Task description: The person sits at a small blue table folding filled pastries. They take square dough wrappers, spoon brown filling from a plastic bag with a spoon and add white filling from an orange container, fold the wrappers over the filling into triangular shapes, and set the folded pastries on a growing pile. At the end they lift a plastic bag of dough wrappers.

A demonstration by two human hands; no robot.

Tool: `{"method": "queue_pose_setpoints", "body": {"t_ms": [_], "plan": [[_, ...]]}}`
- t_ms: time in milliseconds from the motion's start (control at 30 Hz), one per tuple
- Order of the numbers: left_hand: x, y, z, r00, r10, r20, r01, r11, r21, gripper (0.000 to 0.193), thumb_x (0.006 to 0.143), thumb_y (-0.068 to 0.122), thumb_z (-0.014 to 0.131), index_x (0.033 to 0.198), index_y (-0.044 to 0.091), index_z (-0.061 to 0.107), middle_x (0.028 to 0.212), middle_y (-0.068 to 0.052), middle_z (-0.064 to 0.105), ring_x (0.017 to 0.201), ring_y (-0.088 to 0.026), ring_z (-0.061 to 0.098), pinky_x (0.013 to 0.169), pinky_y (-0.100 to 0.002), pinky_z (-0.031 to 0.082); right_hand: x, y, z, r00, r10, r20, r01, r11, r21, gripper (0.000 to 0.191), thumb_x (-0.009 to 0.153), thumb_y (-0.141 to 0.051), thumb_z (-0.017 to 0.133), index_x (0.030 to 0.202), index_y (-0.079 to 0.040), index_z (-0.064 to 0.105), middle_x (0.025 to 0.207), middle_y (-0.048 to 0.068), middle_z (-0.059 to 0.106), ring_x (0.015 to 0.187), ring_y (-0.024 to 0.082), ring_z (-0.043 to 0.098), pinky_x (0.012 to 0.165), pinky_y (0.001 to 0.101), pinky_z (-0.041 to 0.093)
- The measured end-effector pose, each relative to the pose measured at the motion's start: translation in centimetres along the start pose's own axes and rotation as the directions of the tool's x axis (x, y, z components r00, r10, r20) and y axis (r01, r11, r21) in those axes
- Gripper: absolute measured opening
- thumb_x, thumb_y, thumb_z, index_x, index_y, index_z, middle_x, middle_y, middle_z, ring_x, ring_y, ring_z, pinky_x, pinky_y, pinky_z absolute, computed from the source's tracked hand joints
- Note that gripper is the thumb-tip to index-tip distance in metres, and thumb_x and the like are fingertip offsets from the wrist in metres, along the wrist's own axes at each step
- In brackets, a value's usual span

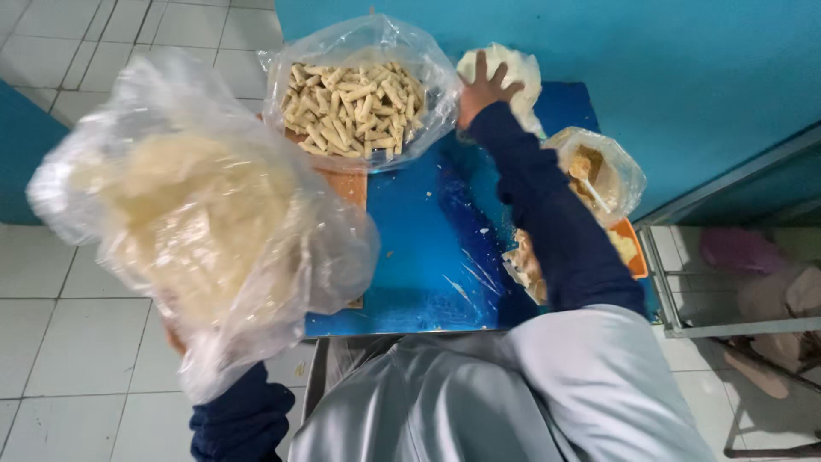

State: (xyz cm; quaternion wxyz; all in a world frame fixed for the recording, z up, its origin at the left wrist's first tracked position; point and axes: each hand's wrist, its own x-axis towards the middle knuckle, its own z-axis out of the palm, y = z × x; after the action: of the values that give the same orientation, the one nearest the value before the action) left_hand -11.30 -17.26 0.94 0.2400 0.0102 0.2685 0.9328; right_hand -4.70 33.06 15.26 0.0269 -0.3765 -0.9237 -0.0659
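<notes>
My left hand (175,340) is almost hidden under a large clear plastic bag of pale thin round sheets (192,218), which it holds up to the left of the blue table (428,248). My right hand (484,85) reaches to the far edge of the table and rests, fingers spread, on a smaller bag of the same pale sheets (506,67). Beside it sits an open clear bag full of small rolled pastry sticks (355,103).
A smaller bag with yellowish filling and a utensil (599,171) stands at the table's right, above an orange tray (629,244). A teal wall runs behind. White floor tiles lie to the left; a metal rack (676,291) with cloths stands at right.
</notes>
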Motion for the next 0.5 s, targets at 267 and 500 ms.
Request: {"method": "queue_pose_setpoints", "body": {"t_ms": [267,500], "plan": [[-0.6,3.3,-2.5,0.993,0.073,-0.089,-0.076,0.997,-0.032,0.079,0.097,0.039,0.064,0.16,0.016,0.023,0.152,-0.016,0.046,0.133,-0.033,0.052,0.107,-0.05,0.049,0.3,0.3,2.4,0.959,0.283,0.034,-0.279,0.957,-0.082,0.047,0.105,-0.032,0.044,0.152,-0.035,0.048,0.167,0.024,0.02,0.141,0.073,0.016,0.088,0.0904,0.032],[-0.5,5.2,-3.7,0.986,0.135,-0.1,-0.139,0.99,-0.031,0.074,0.098,0.036,0.063,0.159,0.014,0.027,0.15,-0.017,0.048,0.132,-0.033,0.053,0.106,-0.05,0.05,1.2,3.8,1.8,0.879,0.46,0.129,-0.451,0.888,-0.094,0.051,0.105,-0.044,0.036,0.156,-0.04,0.035,0.163,0.031,0.018,0.138,0.072,0.015,0.09,0.0899,0.032]]}}
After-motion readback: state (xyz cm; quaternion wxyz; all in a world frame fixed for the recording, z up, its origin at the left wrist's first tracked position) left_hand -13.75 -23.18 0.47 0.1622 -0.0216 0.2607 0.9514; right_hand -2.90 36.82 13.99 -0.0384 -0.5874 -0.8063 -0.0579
